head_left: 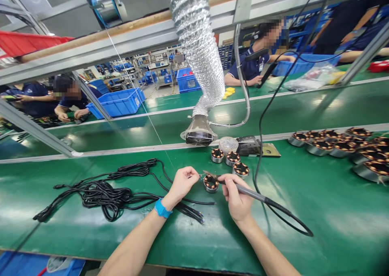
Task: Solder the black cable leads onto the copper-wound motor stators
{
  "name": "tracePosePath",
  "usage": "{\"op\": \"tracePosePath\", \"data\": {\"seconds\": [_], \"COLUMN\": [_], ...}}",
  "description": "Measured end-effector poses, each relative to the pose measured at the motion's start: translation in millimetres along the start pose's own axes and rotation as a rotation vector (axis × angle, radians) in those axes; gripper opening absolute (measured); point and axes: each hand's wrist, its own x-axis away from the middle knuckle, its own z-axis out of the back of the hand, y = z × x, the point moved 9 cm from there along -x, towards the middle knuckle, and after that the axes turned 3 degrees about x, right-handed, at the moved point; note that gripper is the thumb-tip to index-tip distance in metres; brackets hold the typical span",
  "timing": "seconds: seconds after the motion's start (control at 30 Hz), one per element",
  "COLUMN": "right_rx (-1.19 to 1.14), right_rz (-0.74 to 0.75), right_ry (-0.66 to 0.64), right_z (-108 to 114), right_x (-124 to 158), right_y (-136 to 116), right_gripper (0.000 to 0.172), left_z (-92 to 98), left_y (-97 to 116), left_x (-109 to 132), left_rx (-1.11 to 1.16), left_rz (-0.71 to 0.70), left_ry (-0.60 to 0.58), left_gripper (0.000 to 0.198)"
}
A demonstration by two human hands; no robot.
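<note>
My right hand [238, 199] grips a soldering iron [249, 191] like a pen, its tip pointing left over a small motor stator [210, 183] with copper windings. Just left of that stator, my left hand [184, 182], with a blue band at the wrist, is closed in a pinch on thin solder wire [148, 116] that runs down from a spool [108, 9] overhead. Fine wire ends show between the left fingertips and the iron's tip; whether they touch is too small to tell. More stators [240, 169] stand just behind.
Black cables [106, 197] lie bundled on the green bench [146, 239] at left. A fume extraction duct [199, 132] hangs ahead. Several stators [343, 148] are grouped at right. The iron's cord [291, 217] loops across the right side. Co-workers sit beyond the metal frame.
</note>
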Motion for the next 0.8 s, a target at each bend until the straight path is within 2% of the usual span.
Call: {"op": "tracePosePath", "data": {"seconds": [0.13, 0.27, 0.33, 0.57, 0.8], "right_rx": [0.131, 0.313, 0.381, 0.318, 0.285], "right_rz": [0.077, 0.296, 0.370, 0.336, 0.322], "right_ry": [-0.052, -0.129, -0.195, -0.426, -0.420], "right_z": [-7, -21, -31, -55, -51], "right_x": [0, -1, -1, 0, 2], "right_y": [-7, -18, -16, 11, 15], "right_gripper": [0.029, 0.020, 0.021, 0.044, 0.042], "left_z": [-0.6, -2.1, -4.3, -9.8, -10.6], "left_y": [1, 2, 4, 12, 13], "left_x": [0, 0, 2, 10, 10], "left_rx": [0.000, 0.012, 0.020, -0.056, -0.072], "left_rz": [0.000, 0.014, 0.013, -0.061, -0.070], "left_ry": [-0.008, -0.035, -0.065, -0.119, -0.174], "left_gripper": [0.012, 0.012, 0.013, 0.019, 0.024]}}
